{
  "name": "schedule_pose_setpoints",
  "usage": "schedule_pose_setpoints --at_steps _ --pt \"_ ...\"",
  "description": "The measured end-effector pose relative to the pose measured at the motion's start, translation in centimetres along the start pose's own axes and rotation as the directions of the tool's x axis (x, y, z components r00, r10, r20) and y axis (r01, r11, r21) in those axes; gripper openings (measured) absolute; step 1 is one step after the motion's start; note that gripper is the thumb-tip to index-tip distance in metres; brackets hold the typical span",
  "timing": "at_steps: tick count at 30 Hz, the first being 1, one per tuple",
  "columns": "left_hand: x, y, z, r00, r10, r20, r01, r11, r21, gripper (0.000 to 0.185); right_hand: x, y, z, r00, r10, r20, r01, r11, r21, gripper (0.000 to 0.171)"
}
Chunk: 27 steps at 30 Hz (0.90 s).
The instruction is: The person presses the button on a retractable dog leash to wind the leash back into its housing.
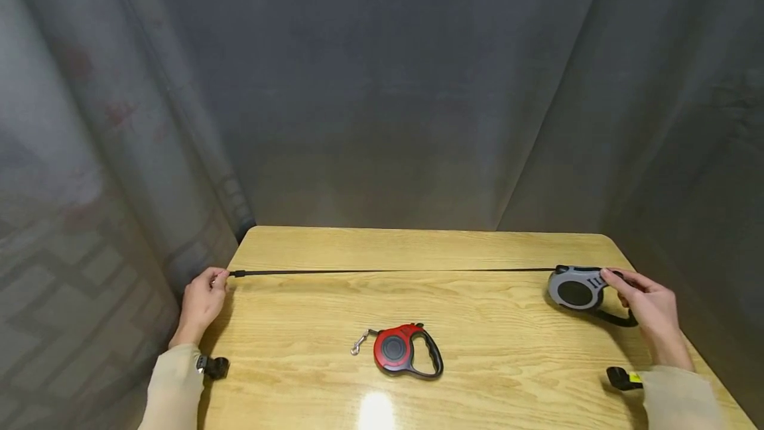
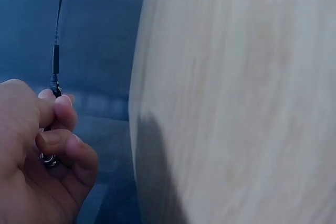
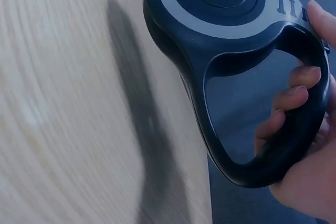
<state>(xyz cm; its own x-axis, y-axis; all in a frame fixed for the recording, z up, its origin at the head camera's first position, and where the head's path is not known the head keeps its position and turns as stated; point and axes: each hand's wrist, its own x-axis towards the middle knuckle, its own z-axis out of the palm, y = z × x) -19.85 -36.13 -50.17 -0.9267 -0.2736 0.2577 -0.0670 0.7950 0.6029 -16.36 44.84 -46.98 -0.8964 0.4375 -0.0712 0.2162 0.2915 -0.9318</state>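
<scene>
The bench (image 1: 489,363) is pale yellow wood with a long, plain grain under a smooth lacquer, glossy enough to throw back a white glare near its front edge. The grey retractable leash (image 1: 577,288) has a matt grey plastic shell with a darker disc set in it and a smooth black handle with a soft satin sheen (seen close in the right wrist view). Its cord (image 1: 388,271) looks like thin, matt black woven fabric. The red retractable leash (image 1: 401,350) is semi-gloss red and black plastic with a shiny metal clip (image 1: 358,345). The backdrop curtain (image 1: 382,85) is dull grey cloth, softly creased.
</scene>
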Motion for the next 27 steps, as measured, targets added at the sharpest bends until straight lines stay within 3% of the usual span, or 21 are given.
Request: schedule_pose_setpoints --at_steps 6,11,16,22,27 --pt "-0.4 -0.1 0.0 1.0 -0.013 -0.023 0.012 1.0 -0.025 0.028 -0.4 0.4 0.3 1.0 0.001 -0.009 -0.001 1.0 0.013 0.008" --pt "-0.6 0.0 0.2 1.0 -0.015 -0.011 0.014 0.999 -0.042 0.031 -0.5 1.1 0.2 1.0 0.01 -0.03 -0.007 0.995 0.104 0.009" --pt "-0.7 0.2 0.3 1.0 -0.02 -0.023 0.02 0.999 -0.038 0.031 -0.6 1.5 0.5 0.999 0.009 -0.043 0.001 0.976 0.216 0.013" --pt "-0.5 0.5 0.3 0.999 -0.028 -0.023 0.027 0.999 -0.038 0.031 -0.9 1.1 1.1 0.999 -0.01 -0.037 0.019 0.966 0.258 0.015" --pt "-0.6 0.7 0.2 0.999 -0.048 -0.021 0.047 0.998 -0.049 0.032 -1.3 0.4 1.2 0.999 -0.011 -0.046 0.026 0.936 0.351 0.013"
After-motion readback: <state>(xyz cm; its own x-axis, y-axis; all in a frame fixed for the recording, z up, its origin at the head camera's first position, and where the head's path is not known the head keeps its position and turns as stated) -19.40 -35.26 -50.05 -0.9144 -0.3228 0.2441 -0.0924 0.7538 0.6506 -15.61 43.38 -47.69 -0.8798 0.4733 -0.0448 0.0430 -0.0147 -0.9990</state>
